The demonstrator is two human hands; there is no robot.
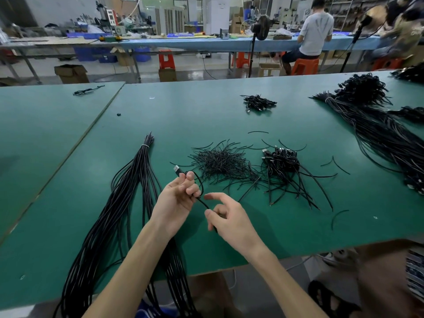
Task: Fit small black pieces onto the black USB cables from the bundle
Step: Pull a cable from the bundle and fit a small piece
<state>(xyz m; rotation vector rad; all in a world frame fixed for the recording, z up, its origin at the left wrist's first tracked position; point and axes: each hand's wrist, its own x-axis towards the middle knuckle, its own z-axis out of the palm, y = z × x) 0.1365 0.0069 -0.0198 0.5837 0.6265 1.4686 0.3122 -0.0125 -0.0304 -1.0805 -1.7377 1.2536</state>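
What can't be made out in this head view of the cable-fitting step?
Head view: whether the right hand holds anything besides the USB cable; its palm faces away and its fingers are curled.
Head view: the free end of that cable, hidden under the right hand.
Head view: the lower ends of the bundle, cut off by the bottom frame edge.
Head view: the small dark item far left on the table, too small to identify.

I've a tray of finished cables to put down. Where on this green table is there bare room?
Green lies mostly bare left of the tied bundle and along the near edge right of the right hand pinching the USB cable. Crowded: the middle, with the thin pieces and the cable heap; the big bundle fills the right.
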